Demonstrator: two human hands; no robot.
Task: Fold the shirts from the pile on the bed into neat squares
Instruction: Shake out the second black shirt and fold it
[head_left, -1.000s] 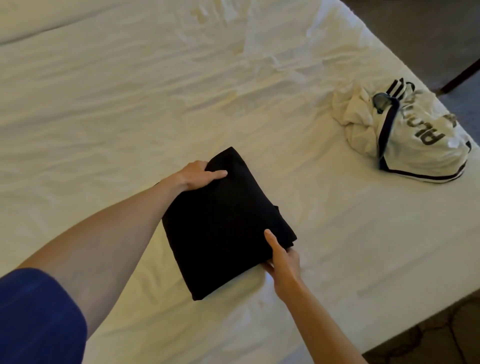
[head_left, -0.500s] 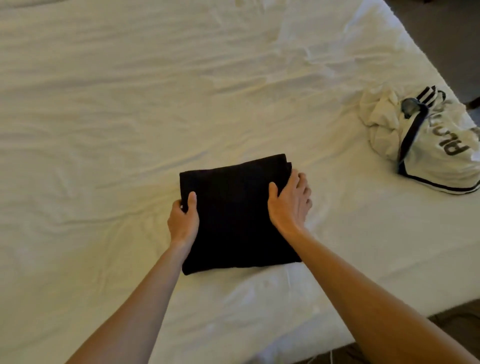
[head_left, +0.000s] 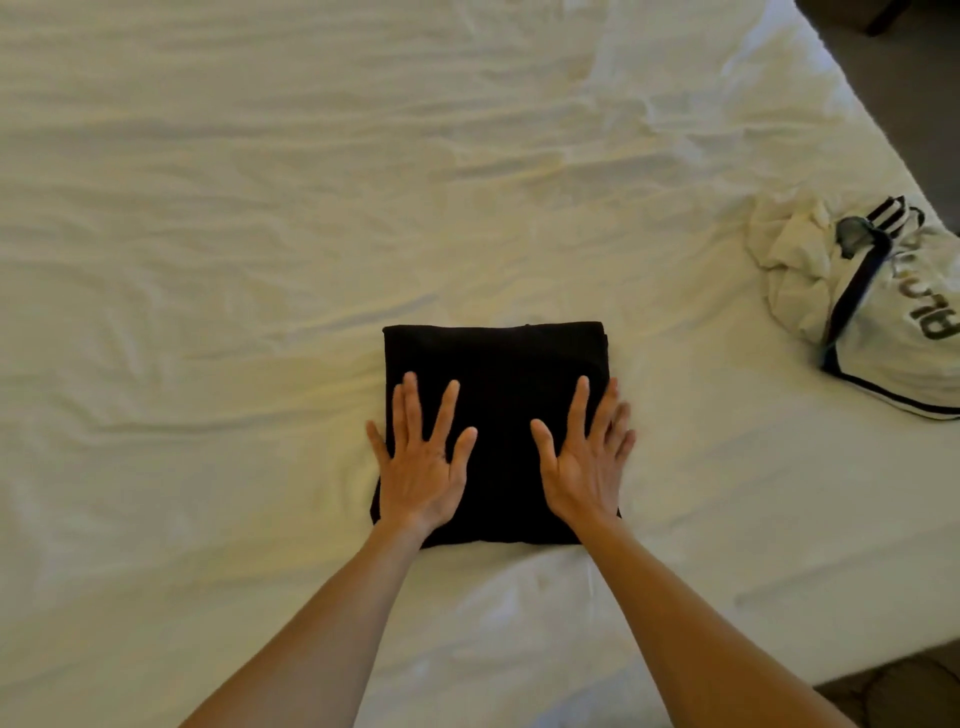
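The white shirt (head_left: 878, 306), crumpled well right of the black shirt (head_left: 496, 415), is cut off by the frame edge, its lettering unreadable, while left hand (head_left: 418, 467) and right hand (head_left: 584, 465) press flat, fingers spread, gripping nothing, on that folded square mid-bed (head_left: 260, 208).

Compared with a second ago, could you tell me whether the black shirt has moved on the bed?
Yes. The black shirt has turned to lie square, farther from the white jersey at the bed's edge.
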